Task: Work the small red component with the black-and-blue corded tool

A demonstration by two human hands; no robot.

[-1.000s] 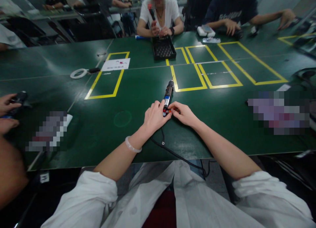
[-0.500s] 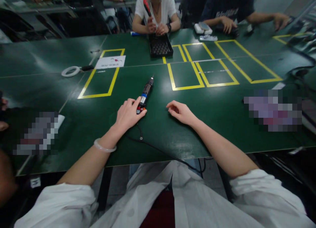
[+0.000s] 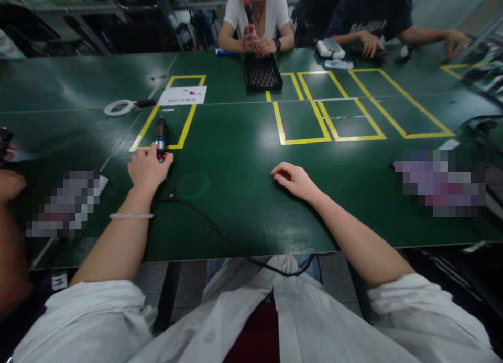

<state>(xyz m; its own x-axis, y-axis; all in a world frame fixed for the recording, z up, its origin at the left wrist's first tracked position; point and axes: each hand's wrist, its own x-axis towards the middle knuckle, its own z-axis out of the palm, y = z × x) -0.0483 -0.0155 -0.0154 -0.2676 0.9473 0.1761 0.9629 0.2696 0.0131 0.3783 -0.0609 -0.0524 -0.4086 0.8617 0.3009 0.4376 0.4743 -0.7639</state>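
head view. left hand (image 3: 148, 169): i see its fingers closed round the red rear end of the driver (image 3: 160, 134), which lies flat on the table (image 3: 236, 143), tip pointing away, its body across the near edge of the left yellow box (image 3: 188, 123). cable (image 3: 212, 228) runs from the driver's rear, past the wrist, over the near table edge. bracelet (image 3: 131, 216) on the left wrist. right hand (image 3: 293, 179): i see it resting on the table, well apart from the driver, fingers loosely curled, holding nothing. far side: black tray (image 3: 262, 75) before a seated person (image 3: 255, 17); white ring (image 3: 118, 107) beside the box.
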